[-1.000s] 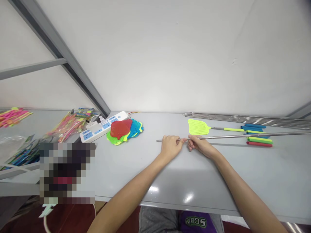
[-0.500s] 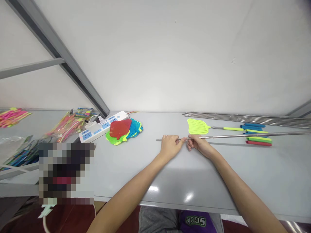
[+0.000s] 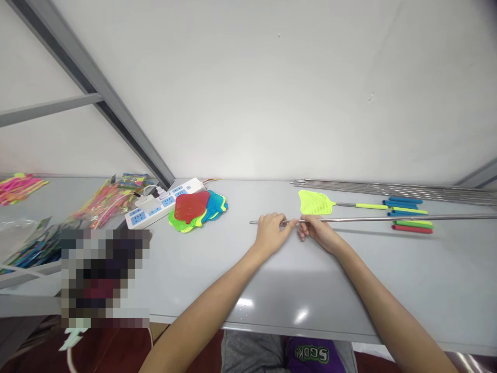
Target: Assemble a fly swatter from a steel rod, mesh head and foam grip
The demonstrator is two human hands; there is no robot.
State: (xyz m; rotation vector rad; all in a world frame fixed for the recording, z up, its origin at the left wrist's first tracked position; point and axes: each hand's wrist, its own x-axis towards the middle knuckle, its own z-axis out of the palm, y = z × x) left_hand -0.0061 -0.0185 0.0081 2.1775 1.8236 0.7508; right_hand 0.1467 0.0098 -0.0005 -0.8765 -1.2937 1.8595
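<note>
A long thin metal telescopic rod (image 3: 361,219) runs across the table from the middle to the right edge of the view. Near its thin left end my left hand (image 3: 272,233) is closed on it. Just to the right, my right hand (image 3: 316,231) grips the same rod with thumb and fingers, the thumbs almost meeting. Behind my right hand lies a yellow fly swatter (image 3: 316,202) with a metal shaft and yellow grip. Several coloured foam grip tubes (image 3: 413,228) in blue, yellow, green and red lie beneath and behind the rod's right part.
A bundle of metal rods (image 3: 388,190) lies along the wall at the back right. Left of my hands, red, blue and green swatter heads (image 3: 191,206) are piled against a white power strip (image 3: 167,202). Bagged items (image 3: 111,202) and a metal frame post (image 3: 128,134) are farther left.
The rod's right part has dipped slightly toward the table. Both hands stay in nearly the same place on it.
</note>
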